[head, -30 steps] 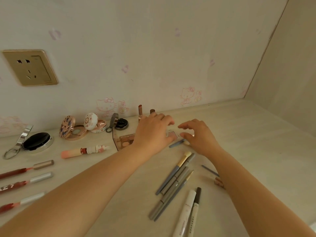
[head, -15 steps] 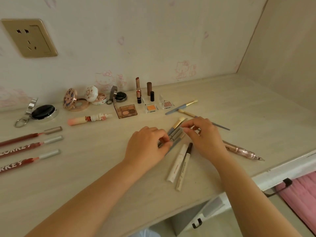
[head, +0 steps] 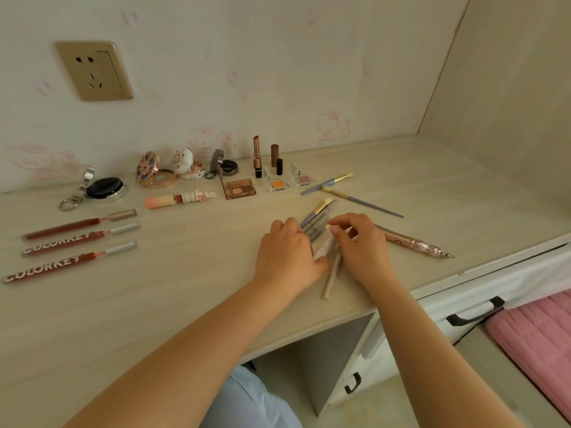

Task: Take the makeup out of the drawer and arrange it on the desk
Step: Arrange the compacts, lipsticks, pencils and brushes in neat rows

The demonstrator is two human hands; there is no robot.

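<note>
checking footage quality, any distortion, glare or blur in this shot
Head view: wide-angle bend curves the desk edge; soft even light, faint shadows under both hands; small glints on the silver compact; the COLORKEY tubes read sharp, no real motion blur.

Soft, even daylight fills the scene; the hands cast only faint shadows on the desk point(head: 185, 304). Focus is reasonably sharp around it, while wide-angle distortion bends lines toward the frame edges.
</note>
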